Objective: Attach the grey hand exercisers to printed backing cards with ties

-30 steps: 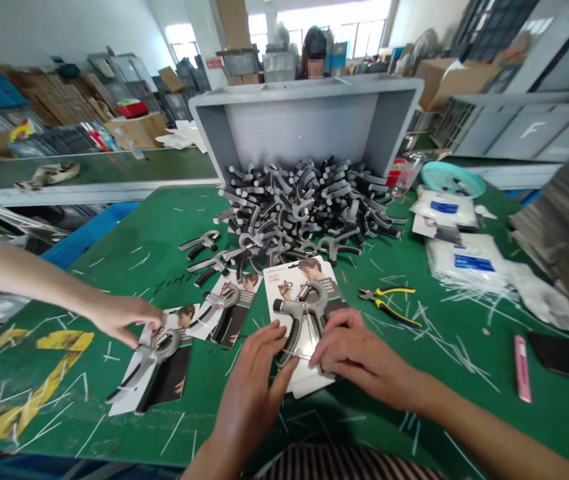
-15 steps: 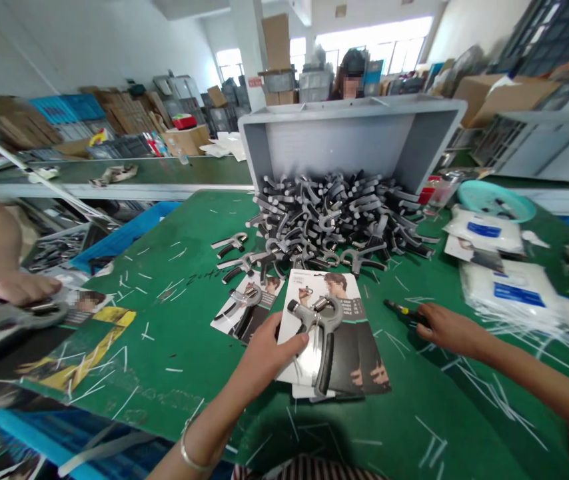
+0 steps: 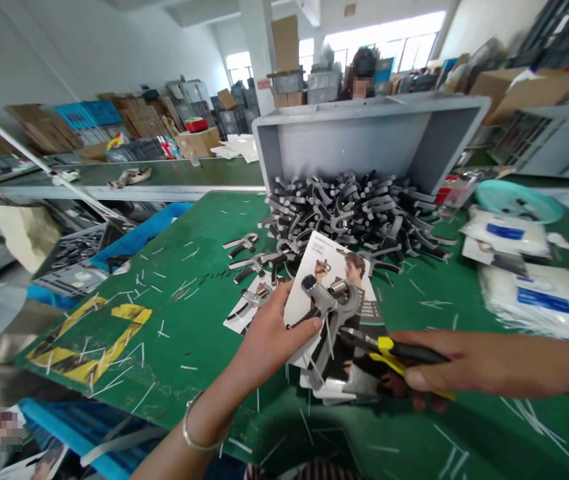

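My left hand [image 3: 269, 333] grips a printed backing card [image 3: 309, 260] with a grey and black hand exerciser [image 3: 329, 313] on it, thumb over the front. The card is tilted, its top leaning left, and white ties show at the exerciser's handle. In my right hand [image 3: 464, 367] is a pair of cutting pliers [image 3: 389, 350] with yellow and black handles. Their jaws point left, close to the exerciser's handle; whether they touch a tie I cannot tell. Beneath lie more cards [image 3: 359, 383]. Another carded exerciser [image 3: 249, 303] rests behind my left hand.
A tipped grey crate [image 3: 354, 147] spills a heap of hand exercisers [image 3: 339, 213] onto the green table [image 3: 174, 353]. At right are bags of white ties [image 3: 539, 293] and a turquoise basin [image 3: 519, 200]. Cut white strips litter the tabletop. One person sits behind the crate; another is at far left.
My right hand has lifted the pliers from the table and brought them left to the card. My left hand has raised and tilted the card. The co-worker's hand at left has moved away.
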The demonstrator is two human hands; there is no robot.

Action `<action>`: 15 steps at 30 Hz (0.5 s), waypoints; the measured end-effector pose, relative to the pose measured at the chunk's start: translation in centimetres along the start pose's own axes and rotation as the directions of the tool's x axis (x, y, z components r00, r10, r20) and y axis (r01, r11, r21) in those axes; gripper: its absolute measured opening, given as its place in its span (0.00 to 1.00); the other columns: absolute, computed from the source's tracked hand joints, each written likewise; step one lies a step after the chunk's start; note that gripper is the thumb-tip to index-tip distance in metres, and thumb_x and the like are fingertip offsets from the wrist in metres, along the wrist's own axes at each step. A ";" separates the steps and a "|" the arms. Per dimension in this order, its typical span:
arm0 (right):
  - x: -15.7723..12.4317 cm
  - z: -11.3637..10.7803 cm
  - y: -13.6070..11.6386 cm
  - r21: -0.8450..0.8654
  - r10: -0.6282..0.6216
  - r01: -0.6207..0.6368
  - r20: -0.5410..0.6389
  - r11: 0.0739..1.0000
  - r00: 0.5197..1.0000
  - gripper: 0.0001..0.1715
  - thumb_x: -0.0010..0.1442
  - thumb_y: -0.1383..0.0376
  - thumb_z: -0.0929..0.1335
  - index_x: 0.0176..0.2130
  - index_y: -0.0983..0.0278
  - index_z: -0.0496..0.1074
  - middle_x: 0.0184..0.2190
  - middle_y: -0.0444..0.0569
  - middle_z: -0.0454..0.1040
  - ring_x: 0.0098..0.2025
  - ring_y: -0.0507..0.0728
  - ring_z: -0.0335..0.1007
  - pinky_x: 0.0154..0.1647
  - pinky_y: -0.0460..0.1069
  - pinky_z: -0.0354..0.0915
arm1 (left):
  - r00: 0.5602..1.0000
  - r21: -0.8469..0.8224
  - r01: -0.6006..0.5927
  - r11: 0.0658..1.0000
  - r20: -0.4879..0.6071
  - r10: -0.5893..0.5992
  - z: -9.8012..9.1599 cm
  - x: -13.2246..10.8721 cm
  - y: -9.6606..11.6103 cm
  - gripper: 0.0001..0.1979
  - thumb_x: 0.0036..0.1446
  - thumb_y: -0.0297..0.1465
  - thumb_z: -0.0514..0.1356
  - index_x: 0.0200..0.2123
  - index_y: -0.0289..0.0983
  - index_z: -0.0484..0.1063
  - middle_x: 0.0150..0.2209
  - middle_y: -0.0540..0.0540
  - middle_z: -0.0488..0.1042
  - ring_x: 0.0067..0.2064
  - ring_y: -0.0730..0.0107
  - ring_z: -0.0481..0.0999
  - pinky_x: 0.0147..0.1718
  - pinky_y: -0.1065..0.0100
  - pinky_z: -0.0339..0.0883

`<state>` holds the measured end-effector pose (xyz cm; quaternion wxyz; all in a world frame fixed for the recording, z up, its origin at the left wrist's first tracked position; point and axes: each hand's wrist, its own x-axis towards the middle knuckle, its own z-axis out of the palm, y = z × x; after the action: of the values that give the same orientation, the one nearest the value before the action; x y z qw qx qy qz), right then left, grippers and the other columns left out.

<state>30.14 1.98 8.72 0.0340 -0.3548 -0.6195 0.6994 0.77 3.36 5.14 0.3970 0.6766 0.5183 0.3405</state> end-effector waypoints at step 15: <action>-1.1 -0.6 -4.2 0.152 0.291 -0.297 0.063 0.943 0.955 0.21 0.63 0.55 0.70 0.50 0.65 0.71 0.42 0.57 0.77 0.40 0.61 0.79 0.31 0.50 0.77 | 0.991 0.189 -0.132 0.973 0.060 0.123 0.1 -0.3 2.2 0.26 0.57 0.36 0.63 0.57 0.40 0.62 0.48 0.43 0.74 0.44 0.58 0.75 0.43 0.60 0.68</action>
<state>29.59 2.91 12.95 -0.0546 -0.4256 -0.5020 0.7509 1.72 2.76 7.03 0.3193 0.7517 0.4947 0.2971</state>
